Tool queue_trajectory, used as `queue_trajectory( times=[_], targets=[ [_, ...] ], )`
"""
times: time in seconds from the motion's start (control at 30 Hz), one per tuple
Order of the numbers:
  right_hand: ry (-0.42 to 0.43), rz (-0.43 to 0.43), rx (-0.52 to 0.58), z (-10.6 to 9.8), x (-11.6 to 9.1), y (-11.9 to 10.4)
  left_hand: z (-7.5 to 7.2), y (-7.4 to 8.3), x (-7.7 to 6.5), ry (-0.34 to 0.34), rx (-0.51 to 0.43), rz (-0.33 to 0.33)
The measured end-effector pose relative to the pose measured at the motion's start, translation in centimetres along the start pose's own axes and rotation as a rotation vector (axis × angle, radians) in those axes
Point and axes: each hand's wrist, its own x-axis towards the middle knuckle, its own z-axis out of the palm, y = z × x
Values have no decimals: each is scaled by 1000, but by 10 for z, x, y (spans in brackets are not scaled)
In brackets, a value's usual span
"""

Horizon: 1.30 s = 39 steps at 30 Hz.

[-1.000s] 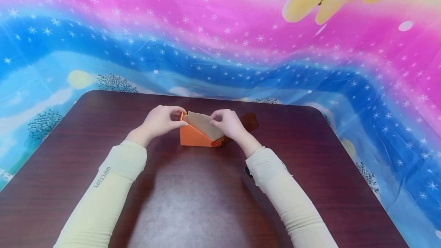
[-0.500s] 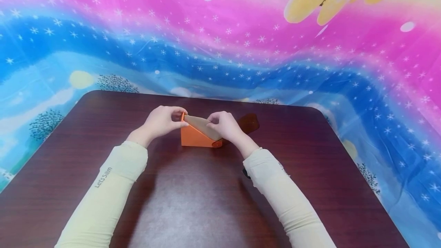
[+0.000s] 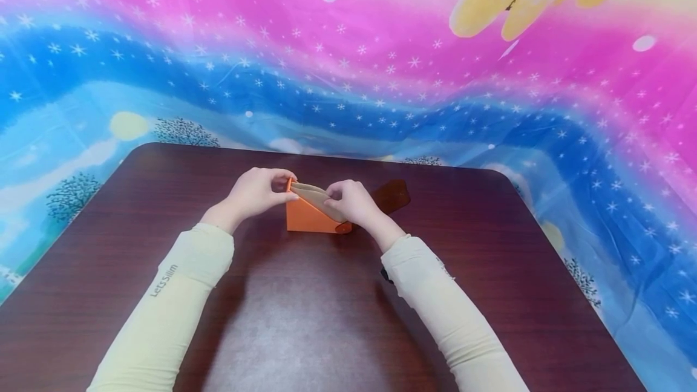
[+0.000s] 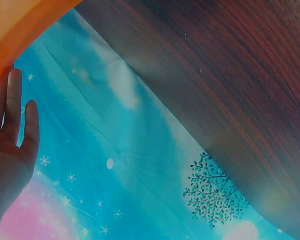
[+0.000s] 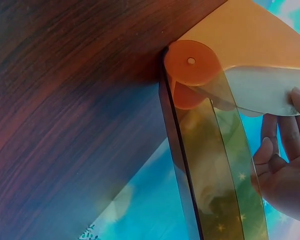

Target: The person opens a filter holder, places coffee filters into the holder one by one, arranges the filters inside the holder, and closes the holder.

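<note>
An orange box (image 3: pixel 313 216) with a slanted top stands on the table, its hinged see-through brown lid (image 3: pixel 393 195) swung back to the right. Tan paper sheets with curved edges, like coffee filters (image 3: pixel 316 194), sit upright inside and rise above the slanted rim. At the tall left end, my left hand (image 3: pixel 249 194) grips the box between thumb and fingers. My right hand (image 3: pixel 353 201) pinches the papers near the lower, hinged end. In the right wrist view the lid (image 5: pixel 210 170) hangs from its round hinge (image 5: pixel 192 62), and the thumb lies on a pale sheet (image 5: pixel 262 90).
The dark wood table (image 3: pixel 294 295) extends around the box, with rounded far corners. Behind it hangs a colourful printed cloth (image 3: pixel 348 77) reaching down past the table's edges.
The papers have gone down into the box, and their top edges now stand slightly apart. My right hand has shifted a little left and down; the left hand keeps its grip.
</note>
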Motion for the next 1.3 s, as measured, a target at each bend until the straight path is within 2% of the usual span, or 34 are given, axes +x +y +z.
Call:
queue_trajectory(
  times=[0.93, 1.1, 1.3],
  targets=[
    [-25, 26, -17, 4, 1, 3, -1, -1, -1, 3, -12, 16],
    [26, 5, -44, -12, -4, 1, 0, -3, -2, 3, -18, 12],
    [64, -23, -85, -54, -22, 15, 1, -2, -2, 0, -28, 21]
  ],
)
